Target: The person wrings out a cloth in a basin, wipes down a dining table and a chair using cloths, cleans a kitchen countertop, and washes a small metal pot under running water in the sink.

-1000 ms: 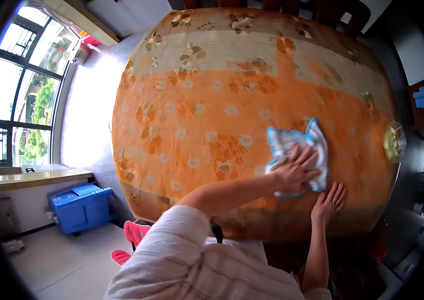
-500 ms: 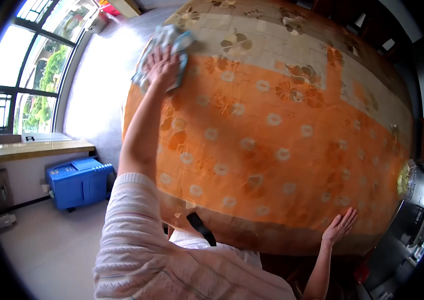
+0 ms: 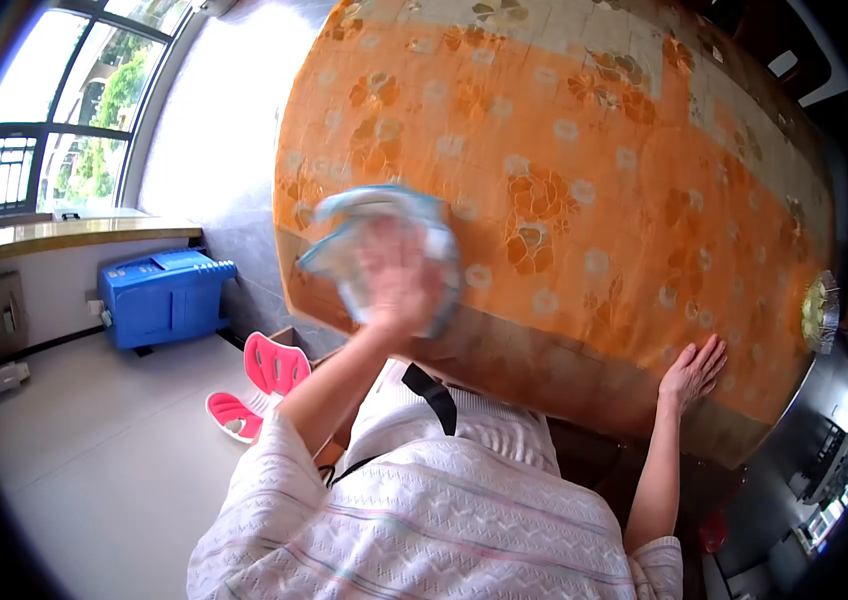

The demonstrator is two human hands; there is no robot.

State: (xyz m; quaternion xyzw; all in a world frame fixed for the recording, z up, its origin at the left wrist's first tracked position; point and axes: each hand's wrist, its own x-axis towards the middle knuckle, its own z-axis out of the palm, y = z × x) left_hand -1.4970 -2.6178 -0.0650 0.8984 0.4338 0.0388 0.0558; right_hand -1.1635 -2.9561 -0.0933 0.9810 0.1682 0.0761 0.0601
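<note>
My left hand (image 3: 404,280), blurred by motion, lies palm down with its fingers stretched out over a white cloth with blue edges (image 3: 352,262). The cloth is bunched around and under that hand, near the table's front left edge. An orange and beige floral cover lies over the large table (image 3: 564,200). My right hand (image 3: 694,372) rests flat near the front right edge, fingers extended and nothing held in it.
A clear bag or bowl with yellowish contents (image 3: 821,312) sits at the table's right edge. On the left are a blue bin (image 3: 166,298), a pink and white seat (image 3: 274,368), a ledge (image 3: 79,232) and a window. Dark chairs show at the upper right.
My left hand and the cloth went from the right part of the table to its far left edge, then back toward my body. My right hand stays by the front right edge. The view has shifted.
</note>
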